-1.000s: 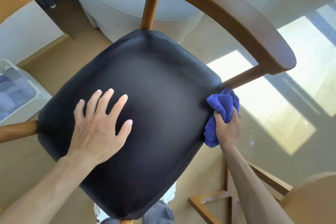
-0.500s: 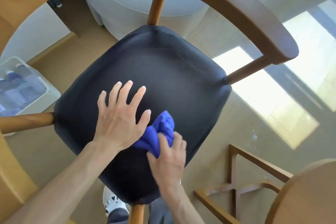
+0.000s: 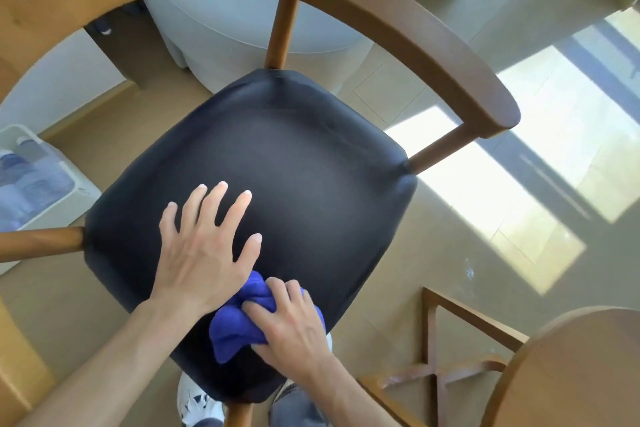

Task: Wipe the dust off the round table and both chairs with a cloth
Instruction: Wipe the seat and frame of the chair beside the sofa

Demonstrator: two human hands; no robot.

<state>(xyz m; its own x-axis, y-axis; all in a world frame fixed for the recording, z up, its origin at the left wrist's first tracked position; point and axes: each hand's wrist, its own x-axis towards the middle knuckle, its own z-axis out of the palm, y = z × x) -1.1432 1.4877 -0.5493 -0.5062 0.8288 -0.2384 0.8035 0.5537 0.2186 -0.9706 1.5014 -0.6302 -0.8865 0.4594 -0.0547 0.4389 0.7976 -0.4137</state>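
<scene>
A wooden chair with a curved backrest [image 3: 398, 21] and a black padded seat [image 3: 311, 163] fills the view from above. My left hand [image 3: 204, 250] lies flat on the seat's near left part, fingers spread and straight. My right hand [image 3: 287, 326] grips a bunched blue cloth [image 3: 239, 322] and presses it on the seat near its front corner, just right of my left wrist. The round wooden table [image 3: 571, 367] shows at the bottom right edge.
The table's wooden base frame [image 3: 436, 329] stands on the tan floor right of the chair. A white bin [image 3: 38, 184] holding plastic bottles sits at the left. A pale round upholstered piece [image 3: 225, 21] stands behind the chair. My shoes [image 3: 197, 402] show under the seat.
My right hand has carried the cloth from the seat's right corner across to the front corner, close beside my left hand. My left hand has stayed flat on the seat.
</scene>
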